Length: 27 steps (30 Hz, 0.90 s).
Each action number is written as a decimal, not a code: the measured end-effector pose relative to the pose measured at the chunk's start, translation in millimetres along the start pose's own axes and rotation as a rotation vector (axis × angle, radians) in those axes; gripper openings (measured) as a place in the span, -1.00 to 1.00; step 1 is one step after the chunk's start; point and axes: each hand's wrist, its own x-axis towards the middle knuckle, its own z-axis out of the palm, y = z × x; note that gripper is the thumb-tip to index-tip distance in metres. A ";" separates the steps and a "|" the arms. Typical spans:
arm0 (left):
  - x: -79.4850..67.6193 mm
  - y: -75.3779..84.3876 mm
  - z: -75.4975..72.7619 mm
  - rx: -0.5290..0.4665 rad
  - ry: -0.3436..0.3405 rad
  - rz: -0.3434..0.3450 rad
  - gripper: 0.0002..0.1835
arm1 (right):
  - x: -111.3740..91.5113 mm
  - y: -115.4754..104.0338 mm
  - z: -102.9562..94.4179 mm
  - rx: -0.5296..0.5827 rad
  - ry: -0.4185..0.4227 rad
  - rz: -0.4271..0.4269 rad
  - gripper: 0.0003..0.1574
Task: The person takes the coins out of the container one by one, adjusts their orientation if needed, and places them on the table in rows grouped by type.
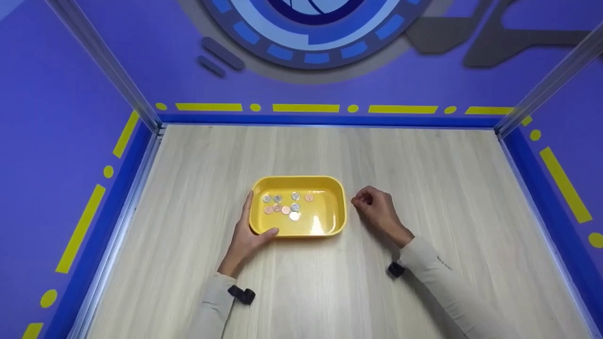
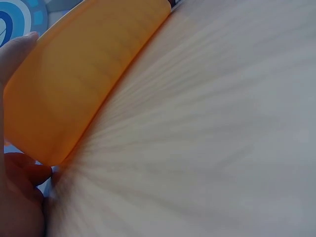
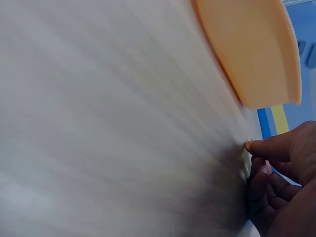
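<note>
A yellow rectangular tray (image 1: 330,230) stands on the table, with several silver and copper coins (image 1: 286,210) lying flat in its left and middle part. At its left end my left hand (image 1: 247,238) grips it, thumb on the near rim and fingers along the outer wall. In the left wrist view the thumb (image 2: 19,52) lies at the rim, and bent fingers show by the lower corner. Just right of the tray, my right hand (image 1: 379,209) has curled fingers, low over the table. In the right wrist view it pinches a copper-coloured coin (image 3: 248,145), mostly hidden, at the fingertips.
The pale wood-grain table (image 1: 424,165) extends around the tray. Blue walls (image 1: 141,56) with yellow dashes enclose its back and sides, with metal posts (image 1: 113,70) at the corners. A black wrist mount (image 1: 242,295) sits on each sleeve.
</note>
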 end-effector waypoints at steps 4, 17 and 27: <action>-1.1 0.0 0.5 -0.001 -0.001 -0.002 0.35 | -1.0 4.7 1.0 -0.042 0.021 -0.031 -0.92; -1.5 1.3 -0.3 0.024 -0.006 0.008 0.34 | 2.7 2.4 -1.3 -0.139 0.023 -0.053 -0.91; -0.7 -0.3 0.5 0.030 0.000 0.001 0.33 | 4.7 -2.1 -2.5 -0.105 -0.011 -0.027 -0.92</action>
